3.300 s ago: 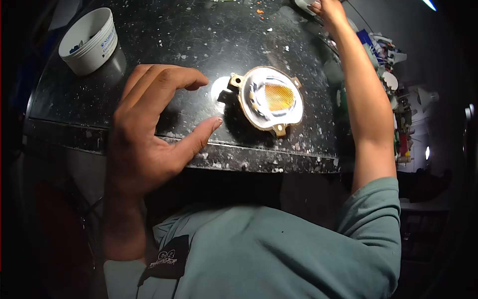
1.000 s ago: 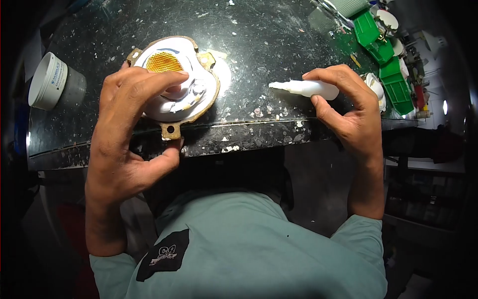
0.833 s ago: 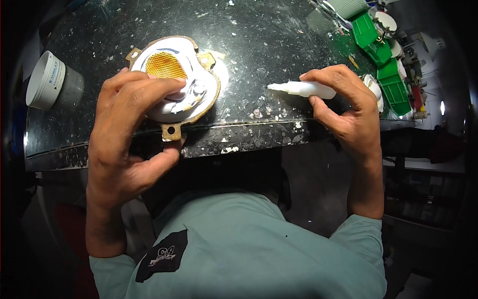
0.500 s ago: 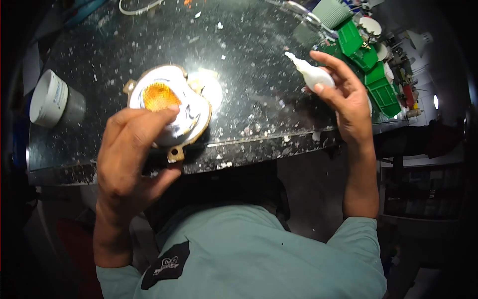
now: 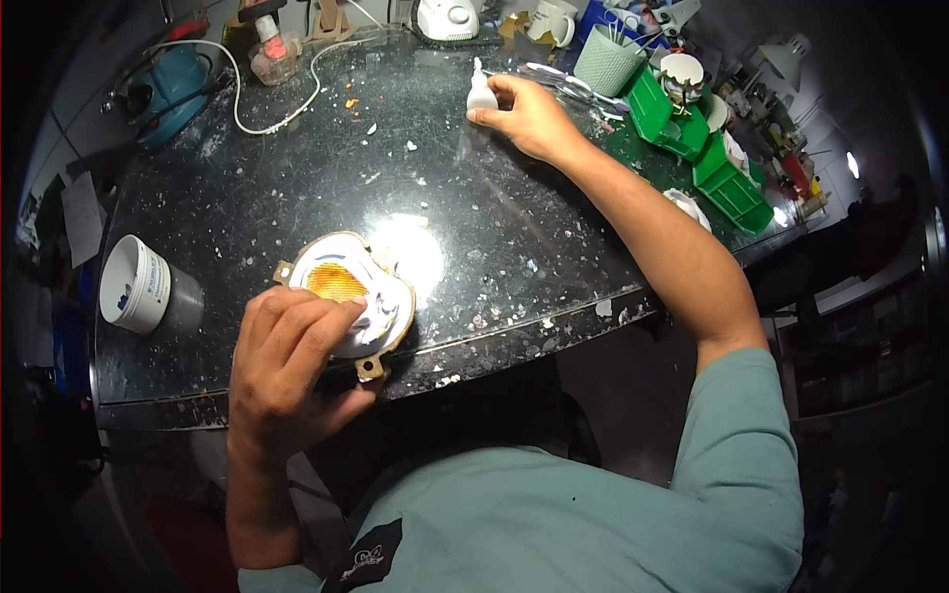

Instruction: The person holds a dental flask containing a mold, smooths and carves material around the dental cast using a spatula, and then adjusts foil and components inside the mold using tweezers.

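Note:
My left hand [image 5: 287, 371] grips a round, brass-edged mould [image 5: 368, 371] with white plaster-like filling and tabs at its rim. Its fingers rest over the top, with the thumb below the near edge. An orange mesh-like patch [image 5: 336, 282] shows in the filling, partly hidden by my fingertips. Far out over the bench, my right hand [image 5: 519, 111] is closed around a small white squeeze bottle [image 5: 481, 97], nozzle pointing up. I cannot tell whether the bottle touches the bench top.
On the dark, speckled bench [image 5: 474, 217], a white tub [image 5: 138, 287] stands at the left. A white cable [image 5: 237, 99] loops across the back. Green bins [image 5: 732, 183], a ribbed cup of tools [image 5: 608, 61] and a mug [image 5: 554, 22] line the far right side.
My right hand has reached forward and left with the squeeze bottle, which has gone from tilted to upright. The left hand keeps its grip on the mould. The view has shifted.

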Available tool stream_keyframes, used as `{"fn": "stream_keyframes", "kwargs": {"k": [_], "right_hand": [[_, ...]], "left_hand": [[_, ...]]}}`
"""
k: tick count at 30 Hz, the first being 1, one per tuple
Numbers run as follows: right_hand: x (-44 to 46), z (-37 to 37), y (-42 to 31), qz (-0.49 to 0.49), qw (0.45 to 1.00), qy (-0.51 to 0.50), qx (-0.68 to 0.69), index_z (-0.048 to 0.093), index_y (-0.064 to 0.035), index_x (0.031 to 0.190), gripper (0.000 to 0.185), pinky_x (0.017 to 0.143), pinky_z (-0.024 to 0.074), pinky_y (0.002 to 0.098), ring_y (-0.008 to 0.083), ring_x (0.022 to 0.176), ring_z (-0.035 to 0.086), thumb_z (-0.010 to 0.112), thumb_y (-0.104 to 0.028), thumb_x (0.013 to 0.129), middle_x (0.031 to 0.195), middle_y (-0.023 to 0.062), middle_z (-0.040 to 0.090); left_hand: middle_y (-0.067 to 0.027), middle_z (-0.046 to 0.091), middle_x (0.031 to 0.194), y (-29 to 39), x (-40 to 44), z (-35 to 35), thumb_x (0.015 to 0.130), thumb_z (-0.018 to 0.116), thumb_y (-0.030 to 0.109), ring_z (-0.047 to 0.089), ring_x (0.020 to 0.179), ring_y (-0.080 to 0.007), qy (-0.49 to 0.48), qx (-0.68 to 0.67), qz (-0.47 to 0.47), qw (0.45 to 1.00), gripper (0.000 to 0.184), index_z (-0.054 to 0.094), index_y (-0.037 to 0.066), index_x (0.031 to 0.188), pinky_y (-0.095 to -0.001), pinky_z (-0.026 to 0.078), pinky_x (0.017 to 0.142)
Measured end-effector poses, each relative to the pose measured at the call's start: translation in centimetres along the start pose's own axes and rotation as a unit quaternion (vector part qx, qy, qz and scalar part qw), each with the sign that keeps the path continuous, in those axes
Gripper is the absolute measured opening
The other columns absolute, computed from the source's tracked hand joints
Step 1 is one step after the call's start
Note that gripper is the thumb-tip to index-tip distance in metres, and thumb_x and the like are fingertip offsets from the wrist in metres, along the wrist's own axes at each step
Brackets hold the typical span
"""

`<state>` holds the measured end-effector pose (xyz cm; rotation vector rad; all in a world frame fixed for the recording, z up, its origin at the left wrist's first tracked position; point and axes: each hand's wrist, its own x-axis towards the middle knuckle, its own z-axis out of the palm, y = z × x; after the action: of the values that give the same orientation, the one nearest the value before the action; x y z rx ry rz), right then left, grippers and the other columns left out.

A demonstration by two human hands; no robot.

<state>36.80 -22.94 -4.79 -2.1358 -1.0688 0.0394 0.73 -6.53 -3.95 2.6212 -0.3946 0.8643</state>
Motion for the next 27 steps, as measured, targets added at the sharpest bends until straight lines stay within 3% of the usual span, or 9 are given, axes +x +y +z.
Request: {"fn": "stream_keyframes", "kwargs": {"k": [3, 7, 10, 13, 16, 17, 21, 24, 27], "right_hand": [[0.0, -1.6, -1.5, 0.046, 0.993, -0.047, -0.096, 0.062, 0.0010, 0.128, 0.061, 0.100, 0.0469, 0.0380, 0.0258, 0.114, 0.065, 0.083, -0.034, 0.083, 0.120, 0.0139, 0.069], [-0.7, -3.4, 1.7, -0.001, 0.995, -0.054, -0.089, 0.051, -0.0031, 0.143, 0.084, 0.109, 0.0407, 0.0388, 0.0294, 0.131, 0.053, 0.086, -0.040, 0.077, 0.141, 0.0206, 0.055], [-1.3, -6.6, 2.2, -0.023, 0.999, -0.001, -0.035, 0.052, -0.0053, 0.143, 0.082, 0.109, 0.0423, 0.0376, 0.0264, 0.128, 0.054, 0.083, -0.045, 0.079, 0.131, 0.0155, 0.060], [-0.2, -10.2, 3.2, -0.005, 1.000, 0.007, 0.027, 0.062, -0.0085, 0.132, 0.048, 0.093, 0.0494, 0.0310, 0.0145, 0.107, 0.059, 0.077, -0.023, 0.088, 0.119, 0.0043, 0.062], [2.1, -11.6, 4.5, -0.035, 0.994, 0.048, -0.095, 0.073, -0.0025, 0.109, 0.026, 0.087, 0.0511, 0.0309, 0.0125, 0.091, 0.065, 0.074, -0.021, 0.091, 0.096, 0.0040, 0.073], [3.3, -11.5, 5.3, -0.048, 0.989, 0.048, -0.130, 0.076, -0.0026, 0.102, 0.023, 0.084, 0.0528, 0.0324, 0.0170, 0.087, 0.069, 0.072, -0.022, 0.091, 0.094, 0.0086, 0.076], [7.2, -8.8, 5.6, -0.047, 0.969, -0.024, -0.240, 0.079, -0.0100, 0.103, 0.023, 0.084, 0.0549, 0.0379, 0.0297, 0.092, 0.073, 0.074, -0.026, 0.086, 0.099, 0.0133, 0.076], [9.1, -7.7, 5.2, 0.019, 0.932, -0.045, -0.359, 0.079, -0.0111, 0.101, 0.026, 0.085, 0.0554, 0.0391, 0.0308, 0.093, 0.072, 0.076, -0.029, 0.083, 0.098, 0.0129, 0.076], [11.9, -7.9, 7.5, 0.007, 0.936, -0.102, -0.336, 0.080, -0.0139, 0.093, 0.023, 0.076, 0.0563, 0.0385, 0.0253, 0.079, 0.072, 0.079, -0.023, 0.072, 0.085, 0.0095, 0.076]], "left_hand": [[-0.0084, 0.064, 0.105, -0.2, -0.1, -0.2, 0.045, 0.087, 0.019, 0.060, 0.099, -0.0297, -0.004, -0.006, -0.003, 1.000, 0.077, 0.067, 0.004, 0.117, -0.0486, 0.048, 0.092], [-0.0076, 0.063, 0.105, -0.3, 0.0, -0.2, 0.047, 0.088, 0.021, 0.060, 0.099, -0.0292, -0.005, -0.014, -0.008, 1.000, 0.077, 0.066, 0.005, 0.119, -0.0484, 0.048, 0.092], [-0.0070, 0.063, 0.106, -0.5, 0.0, -0.2, 0.048, 0.088, 0.022, 0.060, 0.099, -0.0281, -0.009, -0.026, -0.014, 1.000, 0.076, 0.066, 0.005, 0.119, -0.0482, 0.048, 0.092], [-0.0064, 0.064, 0.106, -0.7, 0.1, -0.2, 0.049, 0.088, 0.021, 0.060, 0.099, -0.0267, -0.010, -0.036, -0.018, 0.999, 0.076, 0.067, 0.006, 0.119, -0.0480, 0.048, 0.092], [-0.0051, 0.065, 0.104, -0.5, 0.2, -0.3, 0.049, 0.089, 0.020, 0.061, 0.097, -0.0253, -0.015, -0.043, -0.029, 0.999, 0.075, 0.067, 0.007, 0.119, -0.0479, 0.047, 0.093], [-0.0046, 0.065, 0.102, -0.6, 0.2, -0.2, 0.049, 0.089, 0.019, 0.062, 0.097, -0.0249, -0.015, -0.044, -0.031, 0.998, 0.075, 0.067, 0.007, 0.119, -0.0479, 0.047, 0.093], [-0.0037, 0.068, 0.095, -0.6, 0.8, -0.5, 0.050, 0.091, 0.018, 0.064, 0.093, -0.0244, -0.024, -0.061, -0.048, 0.997, 0.075, 0.067, 0.007, 0.119, -0.0483, 0.047, 0.094], [-0.0045, 0.069, 0.093, -0.9, 0.8, -0.2, 0.051, 0.092, 0.018, 0.065, 0.092, -0.0248, 0.000, -0.088, -0.054, 0.995, 0.075, 0.066, 0.005, 0.120, -0.0490, 0.046, 0.097], [-0.0074, 0.069, 0.094, -1.2, 0.5, -0.1, 0.056, 0.093, 0.015, 0.067, 0.093, -0.0242, 0.039, -0.130, -0.096, 0.986, 0.073, 0.064, 0.003, 0.121, -0.0483, 0.045, 0.103]]}}
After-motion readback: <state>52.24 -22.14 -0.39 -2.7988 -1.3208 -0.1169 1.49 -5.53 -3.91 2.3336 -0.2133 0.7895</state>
